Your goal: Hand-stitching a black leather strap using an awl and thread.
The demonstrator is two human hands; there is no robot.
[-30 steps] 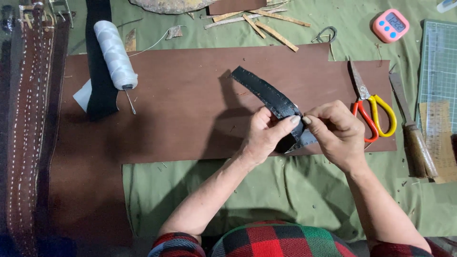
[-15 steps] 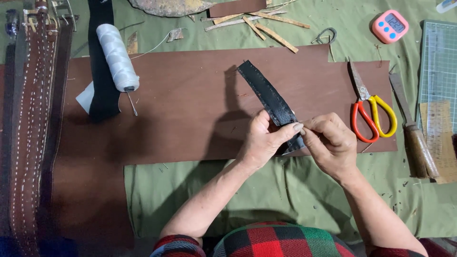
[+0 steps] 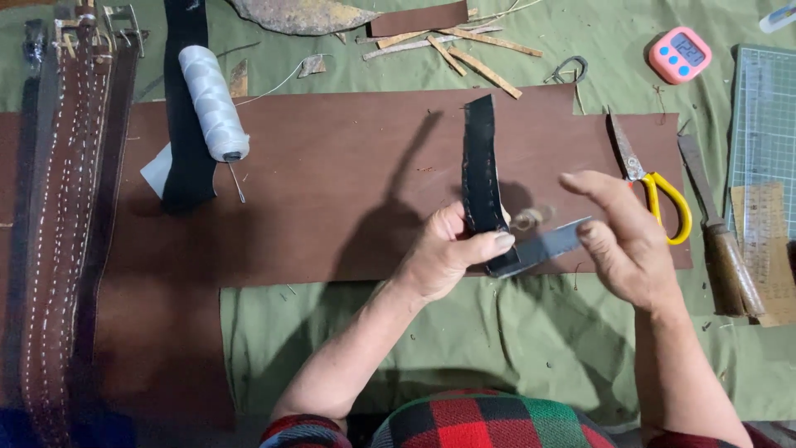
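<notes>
Fingers of left hand (image 3: 448, 257) clamped on black stitched leather strap (image 3: 481, 178): light, flexible; grip near bend. Right hand (image 3: 626, 241) fingers apart.

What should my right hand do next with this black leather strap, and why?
Probably close the right hand on the folded grey end of the black leather strap: the left hand alone pinches the strap upright, and the right fingers are open beside that end.
</notes>
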